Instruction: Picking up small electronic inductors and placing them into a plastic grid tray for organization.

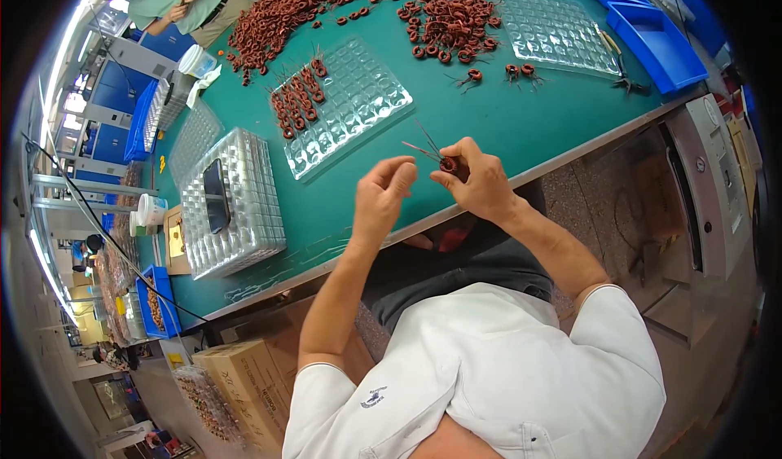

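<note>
My right hand (482,179) pinches a small reddish-brown toroidal coil (448,165) between thumb and fingers, just above the table's near edge. Thin wire leads stick up and to the left from the coil. Close by on the left is my left hand (383,197), its fingers loosely bent and the thumb a little apart, with nothing visible in it. Beyond both hands lies a clear plastic tray (358,129) with rows of pockets. Several coils (299,105) sit in its left part, leads upward.
Loose coils form a large pile (297,7) and a smaller pile (452,21) on the green table (456,105). Pliers (629,84) lie by another clear tray (558,31) and a blue bin (656,48). A phone (216,197) rests on stacked trays (257,186). Another person (183,3) stands far left.
</note>
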Action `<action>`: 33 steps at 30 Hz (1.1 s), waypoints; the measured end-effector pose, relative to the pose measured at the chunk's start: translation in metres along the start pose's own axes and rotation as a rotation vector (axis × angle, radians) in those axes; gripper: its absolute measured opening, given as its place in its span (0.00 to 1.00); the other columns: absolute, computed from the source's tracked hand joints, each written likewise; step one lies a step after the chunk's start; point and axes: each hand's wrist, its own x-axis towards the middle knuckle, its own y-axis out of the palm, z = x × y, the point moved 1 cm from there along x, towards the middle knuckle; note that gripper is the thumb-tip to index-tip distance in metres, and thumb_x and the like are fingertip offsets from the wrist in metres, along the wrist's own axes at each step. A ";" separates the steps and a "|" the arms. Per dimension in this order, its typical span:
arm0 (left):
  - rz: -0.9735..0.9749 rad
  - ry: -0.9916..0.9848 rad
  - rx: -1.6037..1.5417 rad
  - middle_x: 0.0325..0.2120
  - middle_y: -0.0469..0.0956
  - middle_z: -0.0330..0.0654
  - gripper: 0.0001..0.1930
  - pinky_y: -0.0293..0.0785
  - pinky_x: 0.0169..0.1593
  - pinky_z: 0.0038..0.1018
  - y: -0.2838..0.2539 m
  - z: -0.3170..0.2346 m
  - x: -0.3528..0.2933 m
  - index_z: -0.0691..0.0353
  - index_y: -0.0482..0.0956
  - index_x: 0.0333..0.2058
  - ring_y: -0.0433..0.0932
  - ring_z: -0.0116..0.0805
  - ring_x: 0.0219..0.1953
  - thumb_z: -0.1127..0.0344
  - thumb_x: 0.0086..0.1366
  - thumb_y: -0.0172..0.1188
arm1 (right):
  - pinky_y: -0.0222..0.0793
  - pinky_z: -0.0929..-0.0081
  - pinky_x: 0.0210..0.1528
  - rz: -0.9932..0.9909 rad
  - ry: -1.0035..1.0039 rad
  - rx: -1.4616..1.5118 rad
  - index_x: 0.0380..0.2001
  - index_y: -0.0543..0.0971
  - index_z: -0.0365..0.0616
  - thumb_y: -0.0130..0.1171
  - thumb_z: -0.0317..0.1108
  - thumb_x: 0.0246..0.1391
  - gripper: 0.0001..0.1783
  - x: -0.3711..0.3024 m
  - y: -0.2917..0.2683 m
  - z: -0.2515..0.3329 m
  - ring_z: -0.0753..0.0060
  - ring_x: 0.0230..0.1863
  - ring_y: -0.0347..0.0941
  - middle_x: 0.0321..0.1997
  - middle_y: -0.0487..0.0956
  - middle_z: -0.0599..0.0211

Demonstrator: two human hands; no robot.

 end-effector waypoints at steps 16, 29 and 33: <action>0.246 -0.162 -0.139 0.31 0.78 0.36 0.16 0.80 0.32 0.23 -0.010 -0.001 -0.021 0.64 0.77 0.45 0.80 0.25 0.35 0.57 0.68 0.57 | 0.73 0.80 0.40 0.342 0.216 0.450 0.48 0.77 0.36 0.60 0.32 0.60 0.16 0.027 0.016 0.007 0.81 0.36 0.75 0.35 0.80 0.70; 0.313 -0.324 -0.154 0.34 0.77 0.33 0.17 0.74 0.29 0.19 -0.014 0.003 -0.038 0.58 0.75 0.45 0.78 0.21 0.31 0.51 0.67 0.59 | 0.69 0.83 0.33 0.550 0.270 0.527 0.38 0.78 0.36 0.59 0.32 0.60 0.09 0.028 0.016 0.003 0.85 0.30 0.72 0.30 0.77 0.72; 0.309 -0.255 -0.233 0.31 0.76 0.35 0.14 0.76 0.33 0.21 -0.003 0.015 -0.046 0.62 0.74 0.42 0.77 0.22 0.30 0.57 0.70 0.55 | 0.71 0.83 0.35 0.570 0.217 0.419 0.38 0.78 0.38 0.59 0.32 0.61 0.08 0.025 0.013 0.010 0.86 0.34 0.72 0.33 0.77 0.73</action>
